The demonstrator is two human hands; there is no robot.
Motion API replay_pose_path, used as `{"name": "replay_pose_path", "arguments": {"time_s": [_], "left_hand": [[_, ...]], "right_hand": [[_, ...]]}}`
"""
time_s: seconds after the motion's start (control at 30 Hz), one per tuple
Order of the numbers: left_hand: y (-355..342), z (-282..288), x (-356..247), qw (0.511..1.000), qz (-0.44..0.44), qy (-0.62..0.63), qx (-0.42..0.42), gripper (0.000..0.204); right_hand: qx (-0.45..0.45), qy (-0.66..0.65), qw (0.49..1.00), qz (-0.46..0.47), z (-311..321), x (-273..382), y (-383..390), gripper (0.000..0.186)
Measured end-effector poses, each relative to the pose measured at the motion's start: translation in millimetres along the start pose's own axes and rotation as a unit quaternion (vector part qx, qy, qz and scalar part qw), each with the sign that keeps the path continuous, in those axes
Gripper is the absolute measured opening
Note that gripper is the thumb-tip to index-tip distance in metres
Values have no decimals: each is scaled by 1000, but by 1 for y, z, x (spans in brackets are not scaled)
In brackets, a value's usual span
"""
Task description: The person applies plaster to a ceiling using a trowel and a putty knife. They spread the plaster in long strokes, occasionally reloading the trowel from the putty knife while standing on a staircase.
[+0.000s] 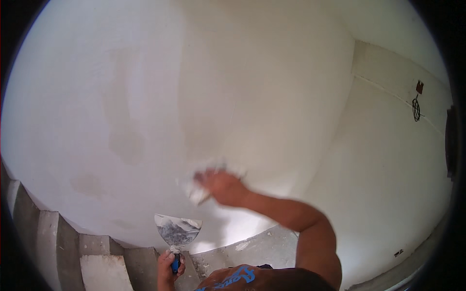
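Observation:
My left hand (170,265) is closed around the blue handle of a putty knife (178,229). The wide blade points up, with whitish and grey filler smeared over it. Higher up, my right hand (222,186) is at the pale wall (145,97), closed on a plastering trowel (198,195) that is blurred by motion. Its whitish blade shows on either side of the fingers, while the grip is hidden under the hand. Darker, damp-looking patches (127,145) mark the wall to the left of the trowel.
Grey concrete steps (68,237) run along the foot of the wall at lower left. A pale board or slab (104,271) stands by them. On the right wall, a coil of dark wire (416,109) hangs below a box opening (420,87). Debris lies on the floor ledge (242,246).

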State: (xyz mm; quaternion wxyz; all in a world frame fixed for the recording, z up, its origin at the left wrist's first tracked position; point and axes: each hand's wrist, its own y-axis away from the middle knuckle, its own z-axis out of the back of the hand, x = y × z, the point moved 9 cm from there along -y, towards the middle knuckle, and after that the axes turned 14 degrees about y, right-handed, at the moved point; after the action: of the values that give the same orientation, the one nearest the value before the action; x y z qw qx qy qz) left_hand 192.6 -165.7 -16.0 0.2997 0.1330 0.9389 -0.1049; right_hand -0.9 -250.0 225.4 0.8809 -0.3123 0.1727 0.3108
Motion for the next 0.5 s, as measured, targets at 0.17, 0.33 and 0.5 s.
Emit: {"name": "replay_pose_path", "arguments": {"time_s": [0.17, 0.33, 0.5], "left_hand": [[-5, 4, 15, 998, 27, 56, -17, 40], [-16, -8, 16, 995, 4, 92, 26, 41], [-15, 11, 24, 991, 7, 125, -56, 42]], "right_hand": [[-305, 184, 920, -161, 237, -206, -53, 54], [-248, 206, 900, -292, 285, -302, -90, 49], [-232, 248, 902, -265, 158, -241, -71, 52]]}}
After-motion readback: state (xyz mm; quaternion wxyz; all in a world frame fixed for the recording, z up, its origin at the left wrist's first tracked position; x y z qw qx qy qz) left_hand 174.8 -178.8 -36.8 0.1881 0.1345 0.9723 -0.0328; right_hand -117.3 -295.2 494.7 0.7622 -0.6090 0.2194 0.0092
